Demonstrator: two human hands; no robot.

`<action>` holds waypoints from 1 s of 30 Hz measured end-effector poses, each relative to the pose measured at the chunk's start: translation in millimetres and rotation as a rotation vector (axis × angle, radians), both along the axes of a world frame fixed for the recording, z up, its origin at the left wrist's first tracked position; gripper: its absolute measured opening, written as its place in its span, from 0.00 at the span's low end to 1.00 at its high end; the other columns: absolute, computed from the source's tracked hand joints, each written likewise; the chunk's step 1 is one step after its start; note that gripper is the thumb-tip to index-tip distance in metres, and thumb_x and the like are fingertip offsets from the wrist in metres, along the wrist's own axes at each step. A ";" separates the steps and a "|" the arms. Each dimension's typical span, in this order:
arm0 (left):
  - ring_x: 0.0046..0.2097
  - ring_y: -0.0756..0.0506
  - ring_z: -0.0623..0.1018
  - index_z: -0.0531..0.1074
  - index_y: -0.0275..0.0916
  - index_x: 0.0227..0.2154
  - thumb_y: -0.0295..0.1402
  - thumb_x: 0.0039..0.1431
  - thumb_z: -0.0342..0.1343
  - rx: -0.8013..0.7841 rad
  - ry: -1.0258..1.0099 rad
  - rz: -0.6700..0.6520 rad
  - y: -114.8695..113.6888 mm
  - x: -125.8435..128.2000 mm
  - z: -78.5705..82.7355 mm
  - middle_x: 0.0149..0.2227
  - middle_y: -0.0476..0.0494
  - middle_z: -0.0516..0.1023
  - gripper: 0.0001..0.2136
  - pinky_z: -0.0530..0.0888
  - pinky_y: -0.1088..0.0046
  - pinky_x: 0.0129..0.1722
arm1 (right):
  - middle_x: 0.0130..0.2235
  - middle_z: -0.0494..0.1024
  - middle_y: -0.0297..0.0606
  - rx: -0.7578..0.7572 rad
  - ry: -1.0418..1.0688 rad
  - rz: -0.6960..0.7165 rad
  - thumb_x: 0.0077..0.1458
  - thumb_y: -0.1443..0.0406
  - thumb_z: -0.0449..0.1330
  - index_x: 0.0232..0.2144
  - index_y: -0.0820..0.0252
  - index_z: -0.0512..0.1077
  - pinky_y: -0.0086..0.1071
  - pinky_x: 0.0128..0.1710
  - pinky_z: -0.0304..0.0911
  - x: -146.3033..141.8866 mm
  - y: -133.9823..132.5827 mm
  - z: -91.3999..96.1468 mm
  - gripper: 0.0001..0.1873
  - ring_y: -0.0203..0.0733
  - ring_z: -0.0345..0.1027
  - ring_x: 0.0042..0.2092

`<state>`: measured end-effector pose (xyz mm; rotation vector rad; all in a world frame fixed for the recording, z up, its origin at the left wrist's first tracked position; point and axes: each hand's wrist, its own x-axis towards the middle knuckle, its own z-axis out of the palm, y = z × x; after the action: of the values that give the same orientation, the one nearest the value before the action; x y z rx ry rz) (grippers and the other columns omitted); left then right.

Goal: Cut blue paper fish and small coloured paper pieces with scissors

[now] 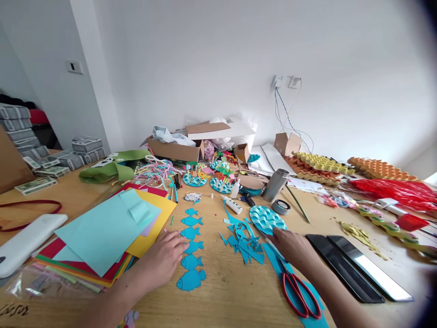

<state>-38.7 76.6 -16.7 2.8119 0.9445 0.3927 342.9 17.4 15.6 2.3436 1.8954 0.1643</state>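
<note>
Blue fish [192, 261] | partly under left hand [170, 250], loosely extended | right hand [288, 244]: grip, can't tell

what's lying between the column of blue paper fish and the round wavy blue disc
A heap of blue paper scraps, with a white bottle lying at its far end; the head view shows this.

Black handwriting [14, 310] at the near left corner of the wooden table [228, 296] seems to read "6502", its first stroke unclear. Dark lettering on the white squeeze bottle [233, 205] lying mid-table is too small to read.
</note>
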 end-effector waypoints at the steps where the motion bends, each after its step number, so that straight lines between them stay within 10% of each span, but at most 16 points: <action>1: 0.57 0.40 0.69 0.71 0.42 0.51 0.23 0.61 0.48 0.002 0.001 -0.001 -0.3 0.4 1.3 0.53 0.45 0.75 0.17 0.64 0.53 0.59 | 0.30 0.80 0.46 0.020 0.006 -0.004 0.64 0.60 0.51 0.30 0.59 0.71 0.33 0.25 0.53 0.0 0.5 2.2 0.14 0.54 0.76 0.33; 9: 0.55 0.41 0.71 0.74 0.39 0.47 0.22 0.61 0.46 0.114 -0.170 0.097 2.5 1.3 8.7 0.48 0.42 0.78 0.16 0.70 0.56 0.56 | 0.23 0.76 0.36 0.173 0.159 0.086 0.64 0.58 0.48 0.26 0.55 0.66 0.31 0.25 0.54 -31.0 8.7 15.8 0.16 0.45 0.72 0.28; 14: 0.48 0.41 0.75 0.72 0.35 0.47 0.18 0.57 0.45 0.206 -0.389 0.261 8.2 -0.4 11.0 0.43 0.39 0.79 0.18 0.74 0.56 0.50 | 0.29 0.76 0.37 0.220 0.470 0.392 0.64 0.61 0.50 0.30 0.56 0.69 0.32 0.30 0.61 -88.9 11.8 13.4 0.12 0.44 0.71 0.31; 21: 0.46 0.43 0.75 0.70 0.37 0.48 0.16 0.56 0.45 0.269 -0.573 0.283 10.1 -3.8 20.7 0.43 0.40 0.78 0.20 0.75 0.59 0.47 | 0.41 0.75 0.45 0.194 0.538 0.665 0.61 0.70 0.53 0.42 0.61 0.72 0.43 0.41 0.68 -165.9 14.6 -20.8 0.09 0.50 0.68 0.43; 30: 0.46 0.44 0.75 0.71 0.38 0.48 0.23 0.62 0.46 0.312 -0.835 0.306 13.2 -13.8 38.4 0.43 0.40 0.78 0.14 0.73 0.64 0.47 | 0.38 0.73 0.46 0.514 0.604 0.711 0.63 0.67 0.53 0.44 0.62 0.71 0.43 0.37 0.67 -171.5 19.8 -57.7 0.10 0.50 0.66 0.40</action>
<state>-52.5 89.7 21.7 2.2998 1.1353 1.6984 171.5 37.2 -42.1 1.9738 3.2782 -0.0070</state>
